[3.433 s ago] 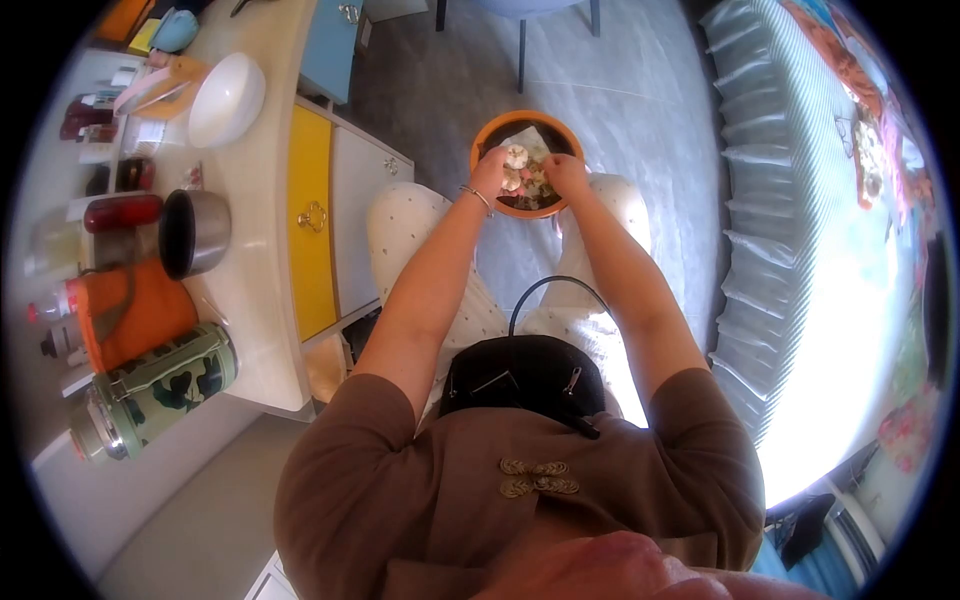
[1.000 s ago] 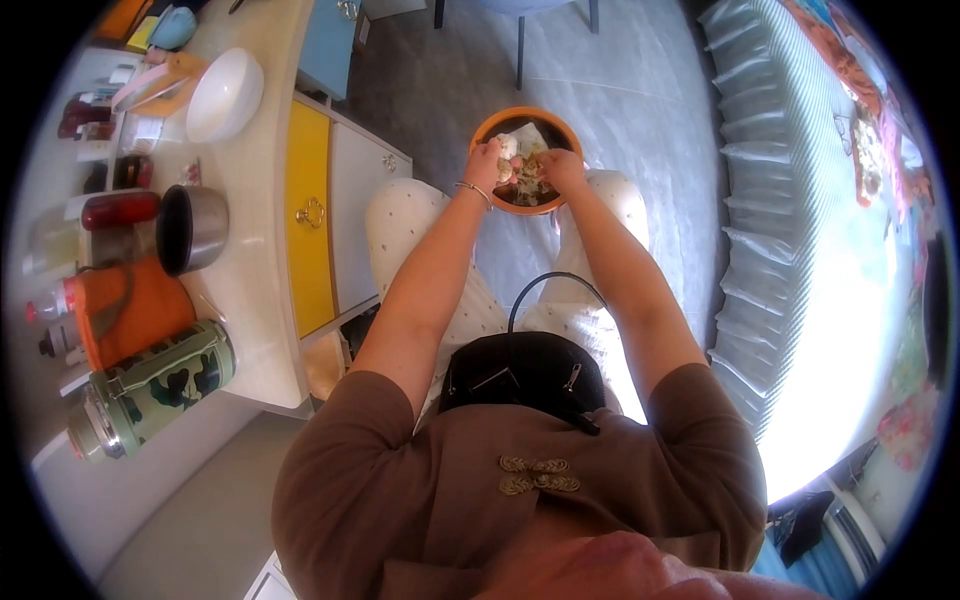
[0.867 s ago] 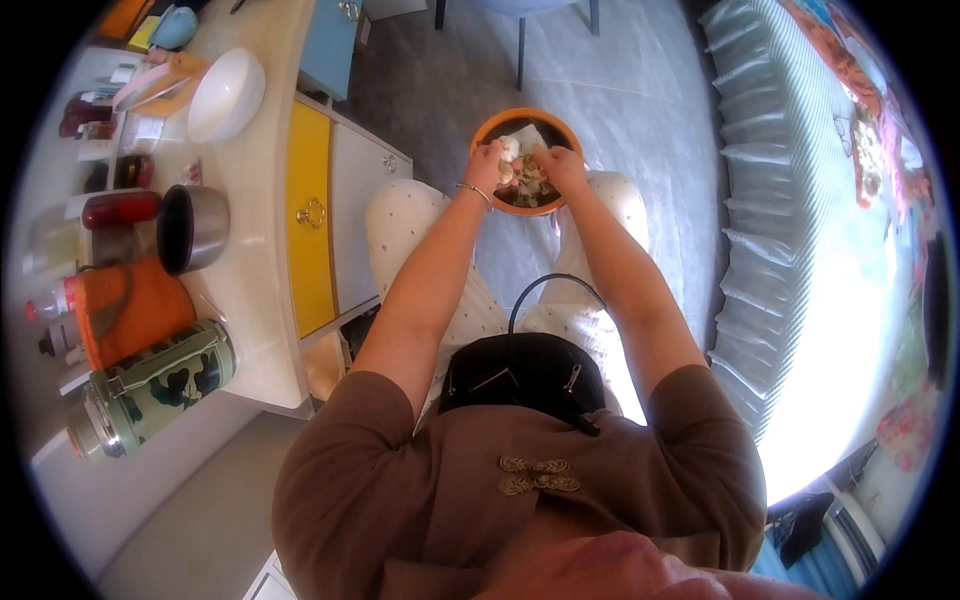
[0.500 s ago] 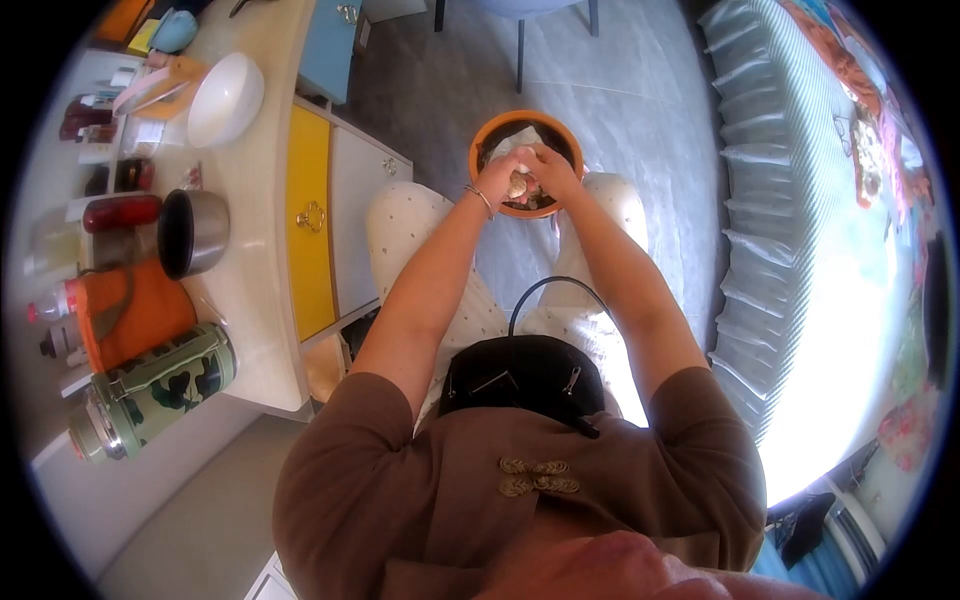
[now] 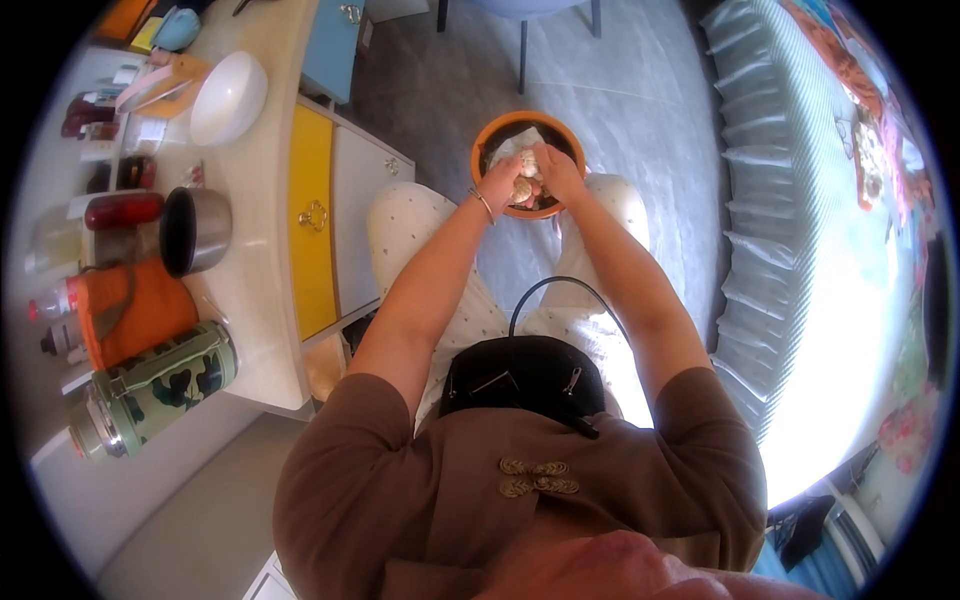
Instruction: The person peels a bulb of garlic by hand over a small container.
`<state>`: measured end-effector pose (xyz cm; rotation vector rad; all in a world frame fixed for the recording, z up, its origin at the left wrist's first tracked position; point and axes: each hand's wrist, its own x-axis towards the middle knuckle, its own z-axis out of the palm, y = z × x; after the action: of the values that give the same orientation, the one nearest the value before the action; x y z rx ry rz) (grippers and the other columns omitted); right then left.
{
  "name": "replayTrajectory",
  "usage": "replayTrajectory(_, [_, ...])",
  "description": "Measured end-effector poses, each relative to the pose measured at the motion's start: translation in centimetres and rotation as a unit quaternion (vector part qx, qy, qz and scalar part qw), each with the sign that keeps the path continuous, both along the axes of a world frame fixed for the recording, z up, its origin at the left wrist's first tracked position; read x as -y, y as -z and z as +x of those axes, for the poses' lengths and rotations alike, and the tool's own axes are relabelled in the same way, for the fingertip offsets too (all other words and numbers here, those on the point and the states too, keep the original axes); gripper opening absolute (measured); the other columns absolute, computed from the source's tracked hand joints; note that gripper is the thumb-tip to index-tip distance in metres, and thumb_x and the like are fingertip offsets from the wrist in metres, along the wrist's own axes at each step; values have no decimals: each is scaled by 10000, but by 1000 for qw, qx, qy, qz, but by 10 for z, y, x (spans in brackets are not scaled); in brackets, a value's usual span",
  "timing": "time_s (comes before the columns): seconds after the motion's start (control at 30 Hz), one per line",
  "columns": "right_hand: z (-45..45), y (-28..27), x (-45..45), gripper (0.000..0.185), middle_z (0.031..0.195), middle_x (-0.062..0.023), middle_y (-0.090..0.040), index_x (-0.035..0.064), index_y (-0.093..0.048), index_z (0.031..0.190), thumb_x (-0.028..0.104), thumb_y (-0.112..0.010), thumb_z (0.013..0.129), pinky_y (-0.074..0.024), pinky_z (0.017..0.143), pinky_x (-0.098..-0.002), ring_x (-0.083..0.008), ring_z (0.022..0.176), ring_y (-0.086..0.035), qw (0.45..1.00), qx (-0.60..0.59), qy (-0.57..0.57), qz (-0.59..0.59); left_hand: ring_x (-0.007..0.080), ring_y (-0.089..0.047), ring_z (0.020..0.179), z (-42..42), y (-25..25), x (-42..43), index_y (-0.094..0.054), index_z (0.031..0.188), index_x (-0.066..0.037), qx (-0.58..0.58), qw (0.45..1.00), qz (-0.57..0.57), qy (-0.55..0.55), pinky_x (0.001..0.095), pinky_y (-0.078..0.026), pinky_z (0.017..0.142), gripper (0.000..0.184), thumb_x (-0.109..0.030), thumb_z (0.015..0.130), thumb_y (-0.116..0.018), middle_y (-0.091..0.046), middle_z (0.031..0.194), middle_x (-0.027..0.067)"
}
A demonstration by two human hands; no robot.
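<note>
Both my hands are over an orange bin on the floor between my knees. My left hand, with a bangle on its wrist, closes around pale, rounded pieces that look like garlic bulbs. Against the upper pale bulb my right hand presses with its fingers bent. The small details between the fingers are blurred. Inside the bin, a crumpled whitish sheet lies on dark scraps, partly hidden by the hands.
On the left, the desk holds a white bowl, a steel pot, an orange bag and a camouflage flask. A yellow door is below. A bed with a ruffled skirt borders the right. A chair stands ahead.
My hands have spread slightly apart over the bin, and more of the pale bulbs shows between them. The bin and surroundings look the same apart from a slight view shift.
</note>
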<state>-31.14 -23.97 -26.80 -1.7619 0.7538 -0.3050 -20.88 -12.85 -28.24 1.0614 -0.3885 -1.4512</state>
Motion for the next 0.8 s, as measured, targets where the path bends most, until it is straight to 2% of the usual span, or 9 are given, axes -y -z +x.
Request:
replayTrajectory(0.07, [0,5,3,372,938,-134,-633,25,-598,1042,321,-401,935,-422,819,-324,-254,885,-593,1000,-16,2,-17,187,-551,590,0,2,1,-495,1060,-41,-2,1000,-6,-2,299,-459,545,345,-307,980,-292,-583,756,101])
replayTrajectory(0.17, [-1,-1,2,353,941,-133,-635,23,-607,1028,303,-416,927,-423,818,-323,-246,889,-595,999,-21,43,25,182,-547,607,0,2,2,-504,1039,-39,-16,1000,-13,0,296,-457,561,344,-307,980,-297,-584,766,100])
replayTrajectory(0.23, [1,9,3,296,851,-178,-631,29,-620,998,256,-453,908,-441,732,-375,-309,805,-602,998,11,65,-3,176,-543,624,0,4,4,-511,1032,-36,-15,1000,5,-8,292,-456,574,346,-309,979,-305,-583,778,96])
replayTrajectory(0.37, [1,22,7,274,853,-186,-630,33,-627,976,241,-468,893,-441,720,-390,-327,799,-597,997,32,63,-43,174,-544,636,0,10,5,-518,1036,-35,-31,999,15,-10,296,-455,574,351,-320,975,-321,-585,789,86])
replayTrajectory(0.43, [0,25,9,301,926,-161,-632,26,-615,1002,259,-455,899,-436,800,-353,-294,899,-594,996,-42,46,-56,172,-557,667,1,7,5,-530,1039,-46,-59,998,16,-15,294,-467,589,351,-329,973,-334,-593,803,77])
replayTrajectory(0.67, [-3,29,6,303,896,-183,-633,28,-619,1003,269,-488,873,-444,796,-374,-327,875,-595,988,-120,27,-95,156,-581,696,1,0,4,-543,1048,-82,-47,996,40,-69,275,-483,620,338,-361,960,-375,-606,830,51])
replayTrajectory(0.73, [-2,49,7,279,953,-218,-612,54,-653,949,258,-499,837,-450,777,-445,-379,901,-580,988,-79,48,-121,144,-585,672,2,-5,5,-545,1030,-87,-13,991,97,-94,263,-475,597,325,-368,952,-403,-611,835,37])
replayTrajectory(0.77, [0,60,10,279,953,-218,-612,54,-653,949,258,-499,837,-450,777,-445,-379,901,-580,988,-79,48,-121,144,-585,672,3,-6,4,-545,1030,-87,-13,991,97,-94,263,-475,597,325,-368,952,-403,-611,835,37])
replayTrajectory(0.8, [4,63,13,308,932,-202,-626,45,-648,959,283,-486,850,-461,759,-428,-352,868,-600,992,-103,45,-61,141,-585,659,4,-6,3,-546,1019,-89,-10,991,100,-92,260,-471,588,313,-364,950,-412,-612,834,34])
